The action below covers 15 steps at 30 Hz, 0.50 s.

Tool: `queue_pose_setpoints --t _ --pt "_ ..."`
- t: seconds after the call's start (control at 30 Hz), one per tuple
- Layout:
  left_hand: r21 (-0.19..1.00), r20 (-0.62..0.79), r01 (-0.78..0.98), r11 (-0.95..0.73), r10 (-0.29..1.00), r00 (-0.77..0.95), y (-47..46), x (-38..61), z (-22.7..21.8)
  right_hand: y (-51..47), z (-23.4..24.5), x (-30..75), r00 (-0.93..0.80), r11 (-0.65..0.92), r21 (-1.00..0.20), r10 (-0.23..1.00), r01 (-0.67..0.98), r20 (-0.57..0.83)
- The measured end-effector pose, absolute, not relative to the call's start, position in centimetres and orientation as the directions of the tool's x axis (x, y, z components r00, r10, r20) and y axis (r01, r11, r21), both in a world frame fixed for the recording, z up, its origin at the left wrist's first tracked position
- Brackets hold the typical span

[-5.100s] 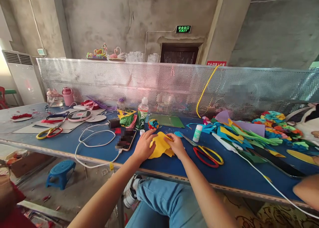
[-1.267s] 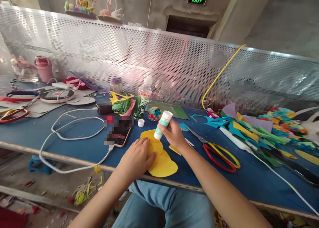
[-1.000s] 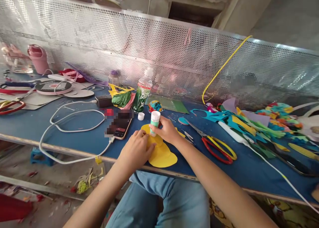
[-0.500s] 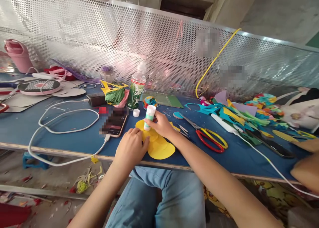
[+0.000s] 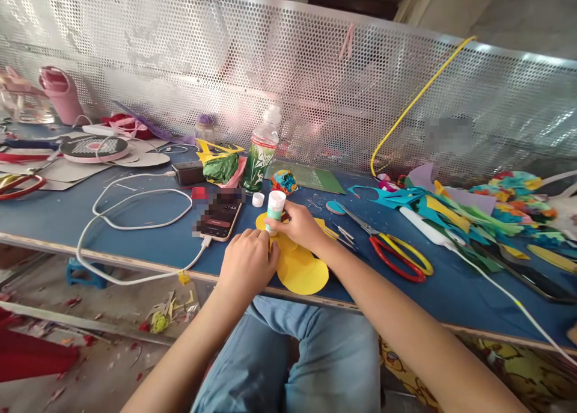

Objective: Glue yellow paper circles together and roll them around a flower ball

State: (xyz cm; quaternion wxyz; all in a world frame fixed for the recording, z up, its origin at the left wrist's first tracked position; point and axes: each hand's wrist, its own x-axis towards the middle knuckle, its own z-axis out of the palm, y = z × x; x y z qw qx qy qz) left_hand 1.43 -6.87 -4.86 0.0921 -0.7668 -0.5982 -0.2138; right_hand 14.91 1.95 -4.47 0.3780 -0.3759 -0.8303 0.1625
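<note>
From my distant place I am not seeing every detail. The lower end of the glue stick point(image 5: 276, 207) is partly hiding behind the thumb of the right hand point(image 5: 301, 225), so I cannot tell if it is touching the yellow paper point(image 5: 303, 275). The phone point(image 5: 222, 219) is showing blurred squares over some of its screen, and at the left edge a pair of scissors point(image 5: 44, 183) is being cut off by the border.

The right hand is pinching the glue stick between thumb and fingers, holding it nearly upright above the paper. The left hand point(image 5: 249, 258) is resting, with bent fingers, on the left part of the paper; its fingertips are hard to make out, and I cannot tell if it is pinching an edge or only pressing. The paper is lying below both hands, and its rounded end is coming out between the wrists, near the edge of the table point(image 5: 460, 305). The glue stick is standing just beyond the left hand's knuckles, and a white cap point(image 5: 258, 199) is lying near it.
</note>
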Motion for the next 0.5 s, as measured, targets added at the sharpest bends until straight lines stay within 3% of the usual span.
queue_pose_setpoints --t 0.27,0.5 --pt "0.107 0.431 0.96 -0.259 0.882 0.19 -6.9 1.4 -4.9 2.4 -3.9 15.3 -0.448 0.669 -0.403 0.73 0.625 0.516" --pt "0.128 0.399 0.958 -0.257 0.897 0.187 -6.9 1.4 -4.8 3.2 -3.7 17.7 -0.449 0.656 -0.359 0.734 0.664 0.51"
